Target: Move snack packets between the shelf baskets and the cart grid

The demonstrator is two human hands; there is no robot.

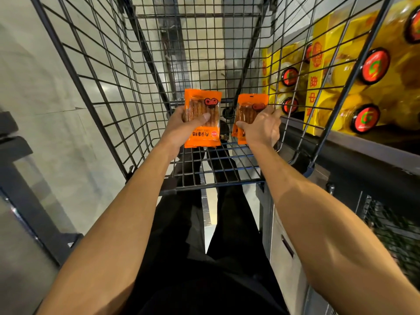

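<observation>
From your head camera, your left hand [185, 126] has a firm grip on an orange snack packet [203, 138]. Your thumb lies across the front of it and your other fingers are tucked behind. Your right hand [261, 130] has a grip on a second orange packet [250, 103]. Its thumb is on the front, low down, and its fingers curl round the far side. The two packets are side by side but apart.

You hold both packets over the near end of the wire cart [109, 71], above the wire grid panel [229, 163] closest to you.

The left packet faces you flat. It has a red cartoon shape with a plus sign near the top, a clear window with brown sticks inside, pale Chinese writing lower down and a small round red badge. I cannot read the words. The right packet is turned a little away, so its print is hard to see.

Each packet stands the long way, with its top edge pointing away from you. The sticks run the same way.

Through the cart's right wall you see yellow boxes [318, 64] with red Chinese writing. Beside them are bottles with red caps [375, 65] that bear a green letter like a G.
</observation>
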